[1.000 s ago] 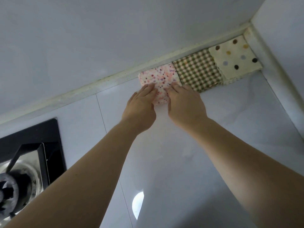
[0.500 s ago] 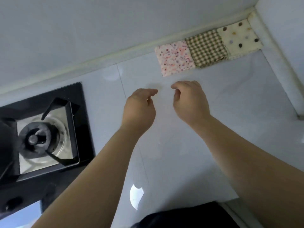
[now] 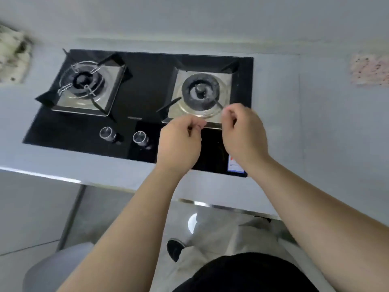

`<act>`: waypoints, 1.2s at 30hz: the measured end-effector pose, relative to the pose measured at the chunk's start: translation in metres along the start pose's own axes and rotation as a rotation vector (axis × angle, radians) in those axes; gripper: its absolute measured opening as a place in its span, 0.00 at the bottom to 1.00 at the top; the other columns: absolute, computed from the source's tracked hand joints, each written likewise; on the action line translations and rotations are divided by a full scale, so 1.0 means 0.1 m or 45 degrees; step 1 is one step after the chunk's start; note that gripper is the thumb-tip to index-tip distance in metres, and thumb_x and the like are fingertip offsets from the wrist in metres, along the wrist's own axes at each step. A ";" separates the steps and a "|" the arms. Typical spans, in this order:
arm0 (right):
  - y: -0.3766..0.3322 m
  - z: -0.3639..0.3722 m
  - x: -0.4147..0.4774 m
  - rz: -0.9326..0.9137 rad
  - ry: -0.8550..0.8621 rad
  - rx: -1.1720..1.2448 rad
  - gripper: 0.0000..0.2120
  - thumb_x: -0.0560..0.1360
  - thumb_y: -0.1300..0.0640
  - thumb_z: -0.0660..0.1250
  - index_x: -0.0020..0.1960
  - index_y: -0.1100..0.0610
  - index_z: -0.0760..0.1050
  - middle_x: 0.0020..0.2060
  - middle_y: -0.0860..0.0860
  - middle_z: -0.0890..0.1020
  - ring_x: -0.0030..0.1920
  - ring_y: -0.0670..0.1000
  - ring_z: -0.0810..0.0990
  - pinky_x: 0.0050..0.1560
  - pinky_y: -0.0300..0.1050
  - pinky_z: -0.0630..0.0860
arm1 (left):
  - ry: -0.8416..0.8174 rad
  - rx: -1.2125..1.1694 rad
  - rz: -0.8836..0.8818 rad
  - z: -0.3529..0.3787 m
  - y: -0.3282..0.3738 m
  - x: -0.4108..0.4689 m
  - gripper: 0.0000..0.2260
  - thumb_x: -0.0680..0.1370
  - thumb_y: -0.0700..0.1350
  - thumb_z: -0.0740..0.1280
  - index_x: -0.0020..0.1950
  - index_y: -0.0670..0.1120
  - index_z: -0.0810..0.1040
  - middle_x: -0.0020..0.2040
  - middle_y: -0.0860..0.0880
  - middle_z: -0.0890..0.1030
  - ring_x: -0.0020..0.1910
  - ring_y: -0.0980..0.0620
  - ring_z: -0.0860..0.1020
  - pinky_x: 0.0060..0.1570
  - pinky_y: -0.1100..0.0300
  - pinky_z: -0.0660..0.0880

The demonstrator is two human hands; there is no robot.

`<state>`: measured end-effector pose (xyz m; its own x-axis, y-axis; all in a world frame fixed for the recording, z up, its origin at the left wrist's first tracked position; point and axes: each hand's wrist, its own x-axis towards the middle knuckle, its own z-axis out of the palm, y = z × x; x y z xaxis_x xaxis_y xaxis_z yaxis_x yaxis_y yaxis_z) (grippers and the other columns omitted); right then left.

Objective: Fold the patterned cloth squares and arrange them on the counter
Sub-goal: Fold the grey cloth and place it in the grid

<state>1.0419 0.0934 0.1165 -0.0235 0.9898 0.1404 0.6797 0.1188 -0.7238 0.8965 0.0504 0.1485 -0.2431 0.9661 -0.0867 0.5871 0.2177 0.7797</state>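
ok so quick update: a second ago both our hands were pressing flat on the pink speckled square in the back corner, and half a second ago they'd lifted off it with all three folded squares lined up along the wall; now the view has swung left and we're over the hob instead; the pink speckled square is only just in shot at the far right edge, lying flat on the counter near the back wall, well apart from both hands; the other two squares have dropped out of frame, so we can't say anything about them now; our left hand and right hand hover side by side above the front of the right burner, not touching each other, fingers loosely curled in with thumbs close to the fingertips, and as far as we can see neither has anything in it; so we reckon that square is placed and let go, third one done; far left, past the left burner, there's a blurry pale heap on the counter, looks like crumpled cloth with dark specks but it's too smeared to swear to it; if that's the unfolded lot, the next move is probably a reach across for one; only thing to mind is dragging fabric over the burners where it could snag, so better to lift it clear
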 end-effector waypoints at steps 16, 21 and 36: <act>-3.14 2.27 -0.79 -0.469 -0.492 0.172 0.11 0.85 0.50 0.57 0.50 0.50 0.77 0.41 0.42 0.78 0.47 0.47 0.78 0.44 0.47 0.79 | 0.606 -0.159 -0.333 -3.18 -1.95 -0.52 0.12 0.82 0.42 0.63 0.50 0.58 0.81 0.48 0.63 0.81 0.46 0.59 0.82 0.40 0.66 0.71; -3.53 3.04 -0.47 -0.460 -0.565 0.235 0.11 0.84 0.51 0.58 0.46 0.50 0.76 0.37 0.43 0.77 0.43 0.50 0.77 0.41 0.49 0.76 | 0.659 -0.160 -0.433 -3.67 -2.43 -0.20 0.10 0.82 0.45 0.63 0.50 0.58 0.81 0.46 0.61 0.81 0.43 0.59 0.82 0.36 0.65 0.71; -4.85 4.30 0.24 -0.469 -0.663 0.169 0.13 0.85 0.50 0.58 0.56 0.54 0.79 0.48 0.47 0.80 0.50 0.47 0.78 0.48 0.43 0.76 | 0.688 -0.138 -0.561 -4.99 -3.28 0.64 0.10 0.81 0.42 0.63 0.51 0.55 0.82 0.47 0.60 0.82 0.43 0.56 0.82 0.37 0.62 0.72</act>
<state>0.3965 0.0929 0.1798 -0.6122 0.7873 0.0737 0.4639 0.4330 -0.7729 0.3027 -0.0282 0.1964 -0.8064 0.5809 -0.1106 0.2722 0.5307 0.8026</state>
